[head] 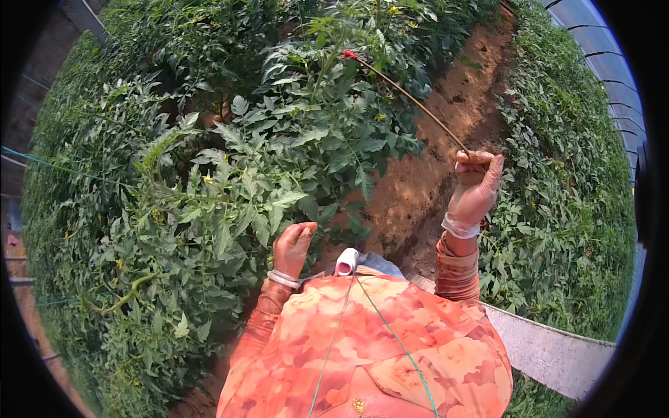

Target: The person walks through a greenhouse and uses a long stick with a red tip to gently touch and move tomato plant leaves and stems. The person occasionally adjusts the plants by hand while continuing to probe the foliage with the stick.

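My right hand [474, 188], in a thin translucent glove, pinches the lower end of a thin brown stick [413, 99]. The stick slants up and to the left over the soil path, and its red tip [349, 54] is among tomato leaves. My left hand [293, 250], also in a thin glove, is raised beside the foliage with its fingers bent together; nothing shows in it. Yellow flowers [208, 178] stand on the tomato plants [251, 204] in front of and to the left of it. A white cylinder with a pink inside [346, 261] hangs at my waist on a green cord.
A bare soil path [418, 188] runs between dense rows of plants. Another tomato row [549, 209] is on the right. A pale flat board or band [549, 347] extends behind my right side. Green strings [68, 170] cross at the left, and hoops show beyond the right row.
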Motion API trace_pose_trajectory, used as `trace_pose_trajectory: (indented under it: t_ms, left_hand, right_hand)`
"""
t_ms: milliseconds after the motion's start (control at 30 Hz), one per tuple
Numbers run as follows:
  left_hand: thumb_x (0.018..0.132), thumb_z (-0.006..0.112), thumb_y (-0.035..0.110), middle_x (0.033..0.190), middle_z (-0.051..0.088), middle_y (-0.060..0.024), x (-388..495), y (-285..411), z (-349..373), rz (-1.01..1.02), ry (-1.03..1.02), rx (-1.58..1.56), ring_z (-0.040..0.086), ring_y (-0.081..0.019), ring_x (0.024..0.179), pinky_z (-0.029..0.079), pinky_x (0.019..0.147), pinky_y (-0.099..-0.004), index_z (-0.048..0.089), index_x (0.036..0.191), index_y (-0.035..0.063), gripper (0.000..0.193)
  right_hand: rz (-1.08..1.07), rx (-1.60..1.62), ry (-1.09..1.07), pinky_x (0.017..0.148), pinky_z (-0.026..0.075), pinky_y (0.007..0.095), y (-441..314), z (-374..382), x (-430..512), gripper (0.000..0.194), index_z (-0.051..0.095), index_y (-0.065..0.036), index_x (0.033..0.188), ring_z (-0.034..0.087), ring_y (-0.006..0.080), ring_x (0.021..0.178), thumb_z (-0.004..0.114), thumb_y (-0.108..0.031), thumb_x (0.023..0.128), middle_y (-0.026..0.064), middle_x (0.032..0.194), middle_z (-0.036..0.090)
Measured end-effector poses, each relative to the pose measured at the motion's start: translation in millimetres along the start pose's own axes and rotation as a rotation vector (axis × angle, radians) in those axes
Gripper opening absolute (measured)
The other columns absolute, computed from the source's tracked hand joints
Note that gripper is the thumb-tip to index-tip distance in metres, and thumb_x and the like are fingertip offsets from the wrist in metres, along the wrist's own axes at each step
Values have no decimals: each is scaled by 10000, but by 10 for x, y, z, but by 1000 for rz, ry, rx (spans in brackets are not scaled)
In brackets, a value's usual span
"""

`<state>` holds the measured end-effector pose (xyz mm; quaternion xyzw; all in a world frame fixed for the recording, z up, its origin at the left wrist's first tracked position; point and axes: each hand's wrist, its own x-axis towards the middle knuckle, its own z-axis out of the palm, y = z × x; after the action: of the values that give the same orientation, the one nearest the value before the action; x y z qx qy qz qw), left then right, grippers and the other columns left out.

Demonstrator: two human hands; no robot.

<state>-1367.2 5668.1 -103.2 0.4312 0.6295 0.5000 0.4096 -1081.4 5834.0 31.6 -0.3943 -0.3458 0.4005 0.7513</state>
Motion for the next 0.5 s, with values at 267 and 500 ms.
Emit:
trace_pose_trajectory:
  t_ms: [267,500]
  left_hand:
    - [930,607,66,986,683,-57,591,351,713,25,32,-27,633,-118,884,504,788,-255,677,1064,-5,167]
    - [954,537,6,1253,597,-97,1522,716,803,180,106,-397,620,-150,992,492,906,-278,529,1308,-39,357]
  right_hand:
    - [96,57,-77,660,438,295,237,-243,617,392,553,-36,857,573,182,697,405,-349,1042,121,800,646]
    - [169,115,-124,645,453,299,309,-337,773,416,544,-34,852,610,202,699,428,-394,1028,115,809,618]
